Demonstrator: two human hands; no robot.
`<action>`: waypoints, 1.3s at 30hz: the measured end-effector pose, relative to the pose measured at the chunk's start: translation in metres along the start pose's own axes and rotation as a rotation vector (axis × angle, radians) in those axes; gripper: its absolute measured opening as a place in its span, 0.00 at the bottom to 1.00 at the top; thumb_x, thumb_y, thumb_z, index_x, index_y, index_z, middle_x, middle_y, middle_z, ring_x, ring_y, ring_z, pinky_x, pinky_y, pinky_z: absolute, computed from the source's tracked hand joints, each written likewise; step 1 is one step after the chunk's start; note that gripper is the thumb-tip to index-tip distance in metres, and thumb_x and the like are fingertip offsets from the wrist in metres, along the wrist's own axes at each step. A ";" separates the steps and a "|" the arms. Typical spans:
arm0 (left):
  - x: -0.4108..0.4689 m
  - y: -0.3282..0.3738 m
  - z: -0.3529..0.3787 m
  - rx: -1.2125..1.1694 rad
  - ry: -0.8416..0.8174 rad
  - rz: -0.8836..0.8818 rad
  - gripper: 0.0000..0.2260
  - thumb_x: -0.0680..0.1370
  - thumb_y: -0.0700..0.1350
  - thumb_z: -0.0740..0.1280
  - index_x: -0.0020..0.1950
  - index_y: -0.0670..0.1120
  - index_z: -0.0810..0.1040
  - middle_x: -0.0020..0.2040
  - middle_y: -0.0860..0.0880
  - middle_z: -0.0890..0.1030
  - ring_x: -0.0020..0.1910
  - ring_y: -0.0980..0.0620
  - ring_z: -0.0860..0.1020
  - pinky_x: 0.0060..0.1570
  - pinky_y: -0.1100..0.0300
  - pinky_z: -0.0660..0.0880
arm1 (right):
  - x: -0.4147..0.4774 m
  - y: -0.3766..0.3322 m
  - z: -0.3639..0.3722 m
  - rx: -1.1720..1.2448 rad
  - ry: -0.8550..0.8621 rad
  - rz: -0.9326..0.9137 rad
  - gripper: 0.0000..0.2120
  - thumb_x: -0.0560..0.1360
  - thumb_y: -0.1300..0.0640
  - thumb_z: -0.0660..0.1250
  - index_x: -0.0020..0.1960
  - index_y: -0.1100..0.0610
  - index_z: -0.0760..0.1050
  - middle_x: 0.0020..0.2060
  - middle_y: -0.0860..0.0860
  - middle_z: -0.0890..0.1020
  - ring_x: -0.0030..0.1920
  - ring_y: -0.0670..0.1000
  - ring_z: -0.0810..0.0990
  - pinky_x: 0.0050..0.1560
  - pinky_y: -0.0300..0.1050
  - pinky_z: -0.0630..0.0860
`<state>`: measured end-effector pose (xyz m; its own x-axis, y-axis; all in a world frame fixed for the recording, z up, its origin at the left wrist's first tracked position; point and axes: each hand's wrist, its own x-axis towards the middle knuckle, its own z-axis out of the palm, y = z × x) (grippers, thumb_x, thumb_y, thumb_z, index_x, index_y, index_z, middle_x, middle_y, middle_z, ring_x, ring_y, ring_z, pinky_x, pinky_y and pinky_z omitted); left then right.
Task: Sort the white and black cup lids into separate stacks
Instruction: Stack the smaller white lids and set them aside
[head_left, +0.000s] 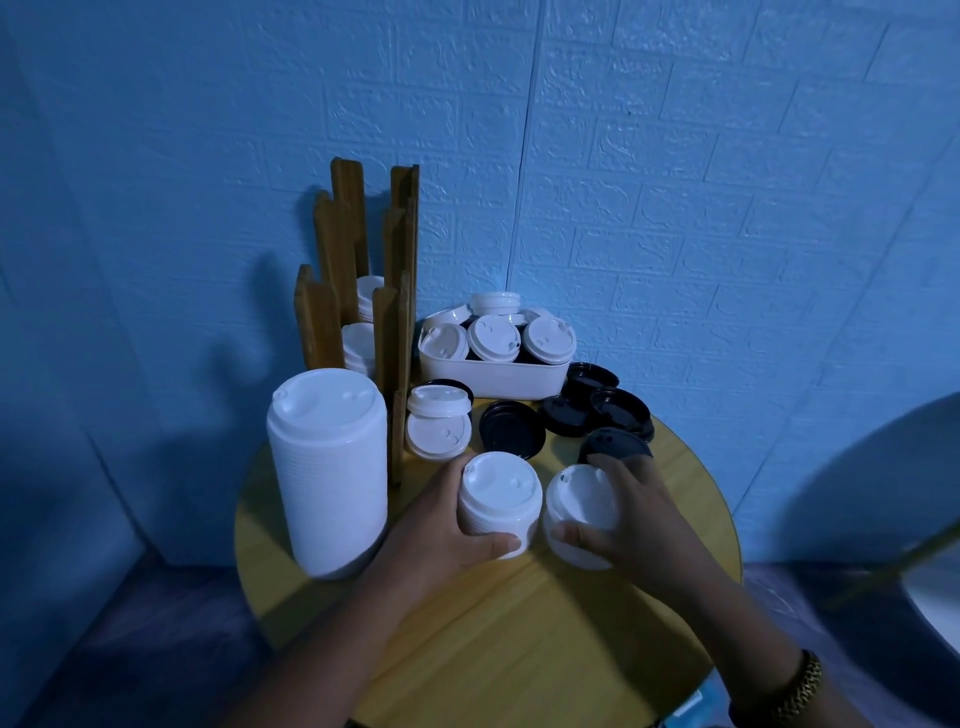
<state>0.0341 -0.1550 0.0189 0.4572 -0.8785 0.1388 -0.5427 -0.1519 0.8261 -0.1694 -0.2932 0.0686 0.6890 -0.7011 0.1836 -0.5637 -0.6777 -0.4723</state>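
My left hand (441, 525) grips a short stack of white lids (498, 499) near the middle of the round yellow table (519, 623). Right beside it, my right hand (634, 514) holds a tilted white lid (576, 504), fingers curled round its rim. A tall stack of white lids (330, 467) stands at the table's left. Loose black lids (511, 428) lie behind my hands, one black lid (615, 440) just past my right fingers. A white tray (493, 376) at the back holds mixed white and black lids.
A wooden slotted lid holder (363, 291) stands at the back left with white lids in its slots. Two white lids (439, 421) lean beside it. The blue brick-pattern wall rises directly behind the table. A pale rounded object (930, 519) sits at the right edge.
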 end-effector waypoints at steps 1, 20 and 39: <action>0.000 0.000 0.000 -0.007 0.000 -0.002 0.41 0.66 0.61 0.79 0.72 0.68 0.59 0.68 0.66 0.70 0.68 0.62 0.70 0.66 0.58 0.71 | 0.000 -0.005 -0.002 0.036 0.032 -0.025 0.43 0.66 0.33 0.74 0.75 0.46 0.62 0.64 0.46 0.62 0.60 0.47 0.68 0.53 0.40 0.69; -0.004 0.009 -0.002 -0.081 -0.009 -0.019 0.45 0.63 0.61 0.82 0.71 0.69 0.59 0.66 0.66 0.73 0.65 0.64 0.73 0.64 0.58 0.76 | 0.041 -0.059 0.023 0.114 -0.298 -0.263 0.36 0.73 0.38 0.70 0.76 0.41 0.61 0.70 0.40 0.64 0.65 0.44 0.69 0.61 0.43 0.70; -0.008 0.012 -0.006 -0.126 0.002 -0.037 0.41 0.64 0.59 0.82 0.65 0.76 0.59 0.59 0.76 0.73 0.58 0.80 0.70 0.51 0.72 0.73 | 0.048 -0.050 0.030 0.063 -0.312 -0.291 0.43 0.67 0.25 0.63 0.78 0.38 0.57 0.70 0.41 0.64 0.71 0.46 0.62 0.70 0.52 0.65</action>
<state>0.0277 -0.1473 0.0310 0.4768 -0.8724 0.1077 -0.4323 -0.1260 0.8929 -0.0941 -0.2862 0.0752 0.9254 -0.3753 0.0524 -0.3029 -0.8158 -0.4926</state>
